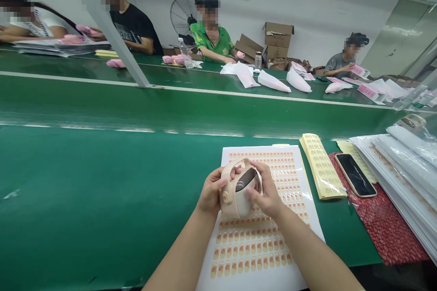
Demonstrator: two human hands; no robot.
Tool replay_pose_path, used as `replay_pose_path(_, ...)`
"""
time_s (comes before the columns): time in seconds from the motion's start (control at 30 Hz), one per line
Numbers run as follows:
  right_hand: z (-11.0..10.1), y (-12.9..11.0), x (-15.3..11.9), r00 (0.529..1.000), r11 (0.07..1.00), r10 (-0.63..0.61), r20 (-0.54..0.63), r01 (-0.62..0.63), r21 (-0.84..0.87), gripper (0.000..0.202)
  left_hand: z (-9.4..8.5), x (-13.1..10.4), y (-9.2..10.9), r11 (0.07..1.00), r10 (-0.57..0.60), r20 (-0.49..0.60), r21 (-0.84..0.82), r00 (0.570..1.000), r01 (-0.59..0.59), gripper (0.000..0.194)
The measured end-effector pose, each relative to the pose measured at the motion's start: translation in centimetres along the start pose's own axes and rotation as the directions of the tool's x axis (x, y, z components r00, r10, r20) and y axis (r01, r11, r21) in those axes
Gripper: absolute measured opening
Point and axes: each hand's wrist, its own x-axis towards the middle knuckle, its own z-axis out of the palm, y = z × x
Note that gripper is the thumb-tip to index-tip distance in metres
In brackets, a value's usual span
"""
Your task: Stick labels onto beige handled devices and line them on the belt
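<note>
- Cardboard boxes (pixel 279 34), two stacked by the far wall, with a tilted box (pixel 248 46) beside; contents out of sight;
- clear bag (pixel 425 123) on top of the white stack (pixel 392 182) at right; a rounded cream item (pixel 410 121) showing through the plastic;
- clear bottle (pixel 185 52) and jar (pixel 258 60) on the far green counter (pixel 160 69); fill hard to read from here;
- cream device (pixel 235 207) held up over the label sheet (pixel 314 223); handle (pixel 227 184) arched along its left side; dark panel (pixel 246 179) tilted upward, long axis slanting from near left to far right (long axis of the squat body impossible to tell);
- left hand (pixel 212 193) wrapped around the handle side; right hand (pixel 269 195) grasping the opposite side, thumb against the front, near the panel;
- counted: one device between two hands; one phone (pixel 355 175), on red bubble wrap (pixel 385 232); one yellow label stack (pixel 322 163); one fan (pixel 180 13); four co-workers (pixel 213 38) across the way; labels on the sheet, many rows, partly covered by hands and arms.
</note>
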Motion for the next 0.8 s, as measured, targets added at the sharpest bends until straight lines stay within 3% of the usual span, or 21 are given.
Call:
replay_pose_path(0.07, -0.2, 0.5, 0.2, 0.974, 0.971, 0.208, -0.089, -0.194, 0.142, 0.054, 0.1, -0.2, -0.3, 0.998, 0.023, 0.01, -0.064, 1.0, -0.022, 0.028)
replay_pose_path(0.1, -0.3, 0.7, 0.4, 0.945, 0.923, 0.319, -0.065, -0.295, 0.248, 0.056, 0.2, -0.2, -0.5, 0.994, 0.03, 0.017, -0.107, 0.999, -0.028, 0.028)
replay_pose_path(0.17, -0.4, 0.8, 0.7, 0.878, 0.765, 0.459, 0.134, -0.467, 0.443, 0.057, 0.3, -0.4, -0.9, 0.981, 0.035, 0.037, -0.194, 0.999, -0.027, 0.028)
replay_pose_path(0.23, -0.5, 0.7, 1.1, 0.826, 0.628, 0.436, 0.356, -0.563, 0.537, 0.052, 0.5, -0.5, -1.2, 0.971, 0.027, 0.047, -0.239, 0.999, -0.015, 0.028)
replay_pose_path(0.3, -0.5, 0.6, 1.4, 0.829, 0.59, 0.363, 0.426, -0.558, 0.583, 0.046, 0.7, -0.4, -1.3, 0.976, -0.012, 0.03, -0.219, 0.999, 0.019, 0.027)
replay_pose_path(0.43, -0.8, 1.0, 1.8, 0.858, 0.573, 0.417, 0.298, -0.503, 0.646, 0.042, 0.9, 0.2, -1.6, 0.989, -0.085, -0.028, -0.121, 0.996, 0.081, 0.024)
replay_pose_path(0.6, -1.8, 2.9, 1.9, 0.781, 0.579, 0.622, 0.057, -0.508, 0.638, 0.029, 0.8, 1.0, -2.4, 0.991, -0.133, -0.101, -0.043, 0.986, 0.13, 0.029)
replay_pose_path(0.8, -2.4, 3.9, 2.0, 0.751, 0.653, 0.647, -0.135, -0.454, 0.606, 0.024, 1.0, 1.1, -3.2, 0.981, -0.192, -0.174, -0.021, 0.966, 0.191, 0.047)
